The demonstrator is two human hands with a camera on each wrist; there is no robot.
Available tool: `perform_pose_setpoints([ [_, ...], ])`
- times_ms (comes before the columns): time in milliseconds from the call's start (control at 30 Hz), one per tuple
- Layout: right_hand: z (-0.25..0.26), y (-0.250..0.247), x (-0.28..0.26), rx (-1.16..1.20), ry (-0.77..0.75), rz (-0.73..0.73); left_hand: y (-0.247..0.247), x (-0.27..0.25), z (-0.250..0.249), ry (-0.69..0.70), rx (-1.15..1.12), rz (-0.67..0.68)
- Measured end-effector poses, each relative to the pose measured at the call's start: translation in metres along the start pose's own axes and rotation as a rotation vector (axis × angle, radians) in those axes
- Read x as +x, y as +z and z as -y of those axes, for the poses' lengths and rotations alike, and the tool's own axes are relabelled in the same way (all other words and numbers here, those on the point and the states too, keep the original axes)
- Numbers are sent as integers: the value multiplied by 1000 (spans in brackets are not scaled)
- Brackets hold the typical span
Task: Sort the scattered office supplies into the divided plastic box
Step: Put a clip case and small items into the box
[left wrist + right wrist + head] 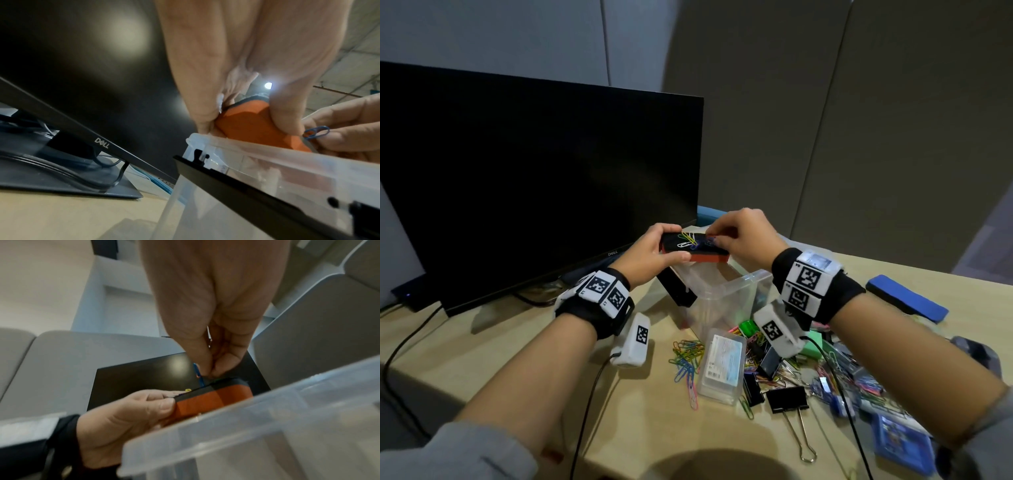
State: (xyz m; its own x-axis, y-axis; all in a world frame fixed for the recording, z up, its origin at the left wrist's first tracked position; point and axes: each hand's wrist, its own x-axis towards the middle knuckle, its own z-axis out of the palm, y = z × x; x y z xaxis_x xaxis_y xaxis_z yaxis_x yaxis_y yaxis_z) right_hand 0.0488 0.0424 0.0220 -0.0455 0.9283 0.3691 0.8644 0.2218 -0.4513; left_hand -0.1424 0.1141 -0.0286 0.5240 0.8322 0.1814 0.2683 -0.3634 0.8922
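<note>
My left hand [654,251] grips a black-and-orange magnetic eraser [705,257] by its left end, above the clear divided plastic box [726,291]. Several coloured paper clips [688,240] cling to the eraser's black top. My right hand [739,236] pinches a blue paper clip [197,372] at the eraser's right end. In the left wrist view the orange eraser [251,123] shows between my fingers, with the blue clip [316,131] beside it. The box rim [267,415] fills the lower right wrist view.
A dark monitor [534,178] stands at the left, close behind the box. Loose paper clips [686,356], black binder clips [787,399], a clear staple case [722,365] and a blue eraser [907,298] lie on the wooden desk to the right.
</note>
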Motion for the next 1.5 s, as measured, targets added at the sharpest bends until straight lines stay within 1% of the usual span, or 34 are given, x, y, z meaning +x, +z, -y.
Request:
perform_pose_setpoints([
  [100, -3, -5, -3, 151, 69, 7, -1, 3, 2, 1, 23, -36],
  [167, -5, -8, -6, 268, 93, 64, 1, 4, 2, 7, 22, -66],
  [200, -6, -9, -8, 274, 95, 95, 3, 5, 2, 12, 18, -83],
  [300, -8, -7, -14, 145, 71, 176, 4, 6, 3, 16, 18, -103],
  [433, -3, 2, -21, 60, 19, 226, 4, 7, 4, 11, 30, -105],
  [500, -1, 4, -21, 66, 11, 172, 4, 6, 4, 15, 26, -90],
  [600, -1, 0, -14, 89, 27, -90, 4, 5, 2, 21, 41, -54],
  [633, -1, -2, -12, 63, 25, -140, 4, 4, 2, 18, 44, -44],
  [667, -1, -2, -8, 16, 18, -144, 4, 4, 1, 17, 38, -35],
  [800, 3, 4, -3, -326, -38, 81, 7, 2, 2, 17, -49, -43],
  [867, 5, 9, -4, -403, -55, 114, 7, 2, 2, 18, -86, -61],
  [967, 7, 12, -7, -383, -70, 46, 7, 3, 4, 22, -79, -57],
  [1033, 7, 13, -8, -333, -57, 28, 7, 4, 6, 23, -80, -47],
  [1133, 6, 13, -8, -324, -25, 6, 8, 4, 7, 34, -81, -41],
  [1267, -2, 8, -11, -237, 19, -89, 8, 3, 6, 40, -94, -84],
  [1300, -3, 5, -13, -213, 7, -73, 9, 2, 6, 43, -93, -96],
  [1400, -6, -5, -18, -256, -38, 95, 11, 3, 6, 41, -67, -110],
  [1433, -7, -6, -19, -277, -44, 132, 12, 3, 6, 40, -52, -114],
  [1467, -8, -6, -20, -281, -49, 124, 13, 3, 6, 36, -49, -115],
  [1500, -9, -6, -19, -263, -55, 77, 13, 2, 5, 33, -63, -114],
])
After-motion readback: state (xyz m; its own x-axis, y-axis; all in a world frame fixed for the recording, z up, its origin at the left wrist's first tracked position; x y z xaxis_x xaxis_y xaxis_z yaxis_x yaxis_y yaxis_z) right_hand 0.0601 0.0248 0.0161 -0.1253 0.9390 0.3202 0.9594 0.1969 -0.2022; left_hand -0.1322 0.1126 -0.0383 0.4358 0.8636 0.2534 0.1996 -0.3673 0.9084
